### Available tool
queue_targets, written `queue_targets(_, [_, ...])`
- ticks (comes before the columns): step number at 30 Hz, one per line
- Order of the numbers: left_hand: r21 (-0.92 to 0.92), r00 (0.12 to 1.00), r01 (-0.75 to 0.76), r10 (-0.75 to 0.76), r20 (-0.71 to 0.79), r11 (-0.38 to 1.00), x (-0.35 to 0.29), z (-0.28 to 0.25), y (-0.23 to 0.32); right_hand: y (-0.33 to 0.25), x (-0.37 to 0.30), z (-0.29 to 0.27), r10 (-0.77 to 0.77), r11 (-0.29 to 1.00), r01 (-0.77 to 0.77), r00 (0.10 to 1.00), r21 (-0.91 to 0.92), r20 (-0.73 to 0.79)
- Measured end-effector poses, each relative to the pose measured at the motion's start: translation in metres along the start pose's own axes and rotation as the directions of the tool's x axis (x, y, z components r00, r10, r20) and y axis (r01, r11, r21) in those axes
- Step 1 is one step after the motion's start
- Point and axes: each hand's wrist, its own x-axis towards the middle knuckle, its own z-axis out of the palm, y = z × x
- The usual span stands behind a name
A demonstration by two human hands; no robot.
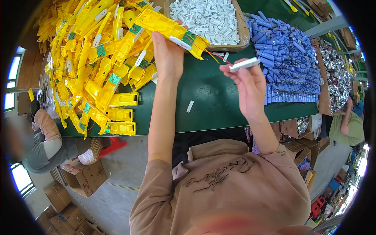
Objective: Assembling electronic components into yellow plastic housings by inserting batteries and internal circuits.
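Note:
My left hand point(169, 58) is closed around a long yellow plastic housing point(162, 25), raised above the table. Set into this housing are a small green circuit board point(189, 37) and a white oblong piece point(180, 43). Between the fingers of my right hand point(250, 90) is a slim white rectangular part point(244, 64), held level to the right of the housing. A thin red wire point(214, 53) stretches from the board end of the housing toward my right fingers; where it ends is hidden there.
Similar yellow housings point(94, 84) are heaped at left. A carton point(243, 29) of small white parts stands at the back. Blue wired cylinders point(288, 64) and shiny metal cups point(335, 74) lie at right. One white strip point(190, 106) rests on the green tabletop point(207, 92). People sit at both sides.

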Motion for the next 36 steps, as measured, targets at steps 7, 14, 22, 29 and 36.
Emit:
queue_targets(7, [0.096,0.997,-0.013,0.005,0.079,0.995,-0.003,0.006,-0.006,-0.014,0.006,0.026,-0.329,0.67,0.525,0.844,-0.526,0.423])
queue_targets(14, [0.398,0.948,0.214,-0.288,0.135,0.892,-0.006,0.008,0.003,-0.021,0.089,0.015,-0.209,0.958,0.247,0.95,-0.148,0.233])
queue_targets(22, [0.656,0.923,-0.005,-0.249,0.294,0.754,-0.009,0.007,-0.015,0.007,0.104,-0.014,0.047,0.992,-0.029,0.987,-0.119,0.152])
queue_targets(29, [0.481,0.843,0.283,-0.454,0.289,0.83,-0.023,0.017,-0.018,0.0,0.102,-0.022,-0.473,0.358,0.409,0.855,-0.84,0.214])
queue_targets(36, [0.389,0.837,0.328,-0.456,0.304,0.861,-0.02,0.013,-0.009,0.001,0.089,-0.03,0.137,0.99,-0.134,0.903,-0.037,0.407])
